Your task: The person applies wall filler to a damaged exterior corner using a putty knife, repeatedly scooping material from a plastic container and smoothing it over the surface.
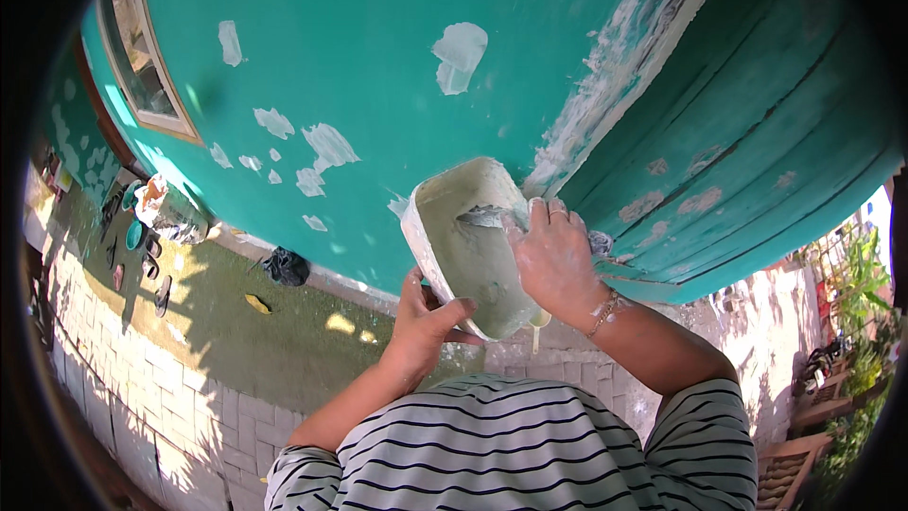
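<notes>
My left hand [421,324] grips the near left side of a whitish plastic tub [423,244], thumb at its lower rim. The tub is tilted in front of the wall and is smeared inside with pale putty [478,276]. At its right rim, my right hand [560,263] is closed around a putty knife, whose grey blade [482,216] lies inside the tub. The handle is hidden by my fingers, which carry white smears. Beyond the tub, the green wall [378,66] bears several white putty patches [460,57] and a thick whitish strip [615,66] along its corner.
Green boards [728,151] with dark seams stand to the right. On the left are a window [142,47], a crumpled sack [170,213], a black bag [286,267] and several sandals [163,295]. Paving [170,360] lies below; wooden furniture [793,468] and plants [863,274] are at right.
</notes>
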Demonstrator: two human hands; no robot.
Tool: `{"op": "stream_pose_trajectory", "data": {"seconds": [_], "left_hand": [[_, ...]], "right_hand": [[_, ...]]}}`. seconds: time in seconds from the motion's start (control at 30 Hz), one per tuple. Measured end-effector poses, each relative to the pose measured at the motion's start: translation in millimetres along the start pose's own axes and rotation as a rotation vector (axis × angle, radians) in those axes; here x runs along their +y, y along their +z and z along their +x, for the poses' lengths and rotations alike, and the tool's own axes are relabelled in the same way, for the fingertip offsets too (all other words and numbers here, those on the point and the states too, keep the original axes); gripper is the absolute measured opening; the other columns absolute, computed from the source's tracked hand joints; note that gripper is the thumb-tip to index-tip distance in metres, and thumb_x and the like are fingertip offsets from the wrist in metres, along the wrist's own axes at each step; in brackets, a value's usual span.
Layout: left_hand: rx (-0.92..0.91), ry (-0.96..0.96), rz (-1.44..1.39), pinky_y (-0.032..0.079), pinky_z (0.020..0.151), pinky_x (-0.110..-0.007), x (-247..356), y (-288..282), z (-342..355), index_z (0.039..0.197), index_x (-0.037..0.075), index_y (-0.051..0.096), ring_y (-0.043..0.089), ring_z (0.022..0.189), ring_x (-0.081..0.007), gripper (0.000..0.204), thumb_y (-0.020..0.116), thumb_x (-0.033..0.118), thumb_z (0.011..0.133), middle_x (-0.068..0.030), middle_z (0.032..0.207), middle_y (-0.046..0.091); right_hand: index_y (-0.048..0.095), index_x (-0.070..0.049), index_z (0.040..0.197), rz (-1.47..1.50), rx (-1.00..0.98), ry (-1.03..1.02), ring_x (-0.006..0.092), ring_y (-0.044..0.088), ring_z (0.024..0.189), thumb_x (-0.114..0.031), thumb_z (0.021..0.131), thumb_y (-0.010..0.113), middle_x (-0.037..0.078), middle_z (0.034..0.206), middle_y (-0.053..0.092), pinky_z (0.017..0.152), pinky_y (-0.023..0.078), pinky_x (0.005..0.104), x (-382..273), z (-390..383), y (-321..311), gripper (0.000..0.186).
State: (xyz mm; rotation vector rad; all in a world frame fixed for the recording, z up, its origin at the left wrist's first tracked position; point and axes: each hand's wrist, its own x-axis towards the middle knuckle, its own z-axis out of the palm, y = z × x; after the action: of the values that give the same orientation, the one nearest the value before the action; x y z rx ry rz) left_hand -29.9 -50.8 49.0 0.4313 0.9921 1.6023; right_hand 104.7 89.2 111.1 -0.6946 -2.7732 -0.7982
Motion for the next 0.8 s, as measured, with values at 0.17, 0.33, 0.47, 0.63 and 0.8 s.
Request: {"op": "stream_pose_trajectory", "data": {"seconds": [0.17, 0.33, 0.47, 0.63, 0.8], "left_hand": [[-0.023, -0.043, 0.057, 0.065, 0.064, -0.04, -2, 0, 2, 0.146, -0.003, 0.018, 0.065, 0.101, -0.0303, 0.09, 0.075, 0.007, 0.077, -0.0202, 0.12, 0.054], [0.002, -0.041, 0.03, 0.065, 0.064, -0.04, -6, -3, 8, 0.146, -0.003, 0.018, 0.065, 0.101, -0.0295, 0.09, 0.075, 0.006, 0.077, -0.0203, 0.119, 0.055], [0.002, 0.016, -0.024, 0.065, 0.064, -0.04, -5, -12, 13, 0.145, -0.002, 0.019, 0.065, 0.102, -0.0295, 0.089, 0.075, 0.006, 0.077, -0.0211, 0.12, 0.055], [0.023, 0.089, -0.017, 0.065, 0.064, -0.04, -8, -21, 14, 0.145, -0.001, 0.019, 0.066, 0.102, -0.0299, 0.087, 0.074, 0.005, 0.078, -0.0216, 0.122, 0.055], [0.007, 0.064, -0.042, 0.065, 0.064, -0.039, 0, -29, 11, 0.146, -0.001, 0.018, 0.066, 0.1, -0.0299, 0.088, 0.075, 0.005, 0.078, -0.0213, 0.121, 0.056]], "right_hand": [[0.072, -0.008, 0.11, -0.006, 0.018, 0.03, 0.0288, 0.057, 0.09, -0.013, 0.079, 0.063, 0.013, 0.096, 0.057, 0.071, 0.044, 0.0387, -3, 5, 3, 0.033], [0.073, -0.007, 0.097, 0.009, -0.156, -0.016, 0.029, 0.057, 0.09, -0.013, 0.078, 0.063, 0.013, 0.093, 0.058, 0.072, 0.043, 0.0389, -4, 4, -25, 0.022], [0.073, -0.006, 0.089, 0.0, -0.222, -0.094, 0.0289, 0.057, 0.09, -0.014, 0.08, 0.063, 0.012, 0.09, 0.059, 0.073, 0.043, 0.0395, -7, -8, -40, 0.016], [0.075, -0.009, 0.096, 0.12, -0.23, -0.248, 0.0286, 0.057, 0.093, -0.015, 0.081, 0.063, 0.012, 0.091, 0.06, 0.075, 0.042, 0.0402, -3, -4, -36, 0.021], [0.075, -0.013, 0.111, 0.178, -0.08, -0.298, 0.0306, 0.056, 0.101, -0.016, 0.08, 0.063, 0.015, 0.099, 0.06, 0.08, 0.043, 0.0415, -13, -6, -31, 0.034]]}}
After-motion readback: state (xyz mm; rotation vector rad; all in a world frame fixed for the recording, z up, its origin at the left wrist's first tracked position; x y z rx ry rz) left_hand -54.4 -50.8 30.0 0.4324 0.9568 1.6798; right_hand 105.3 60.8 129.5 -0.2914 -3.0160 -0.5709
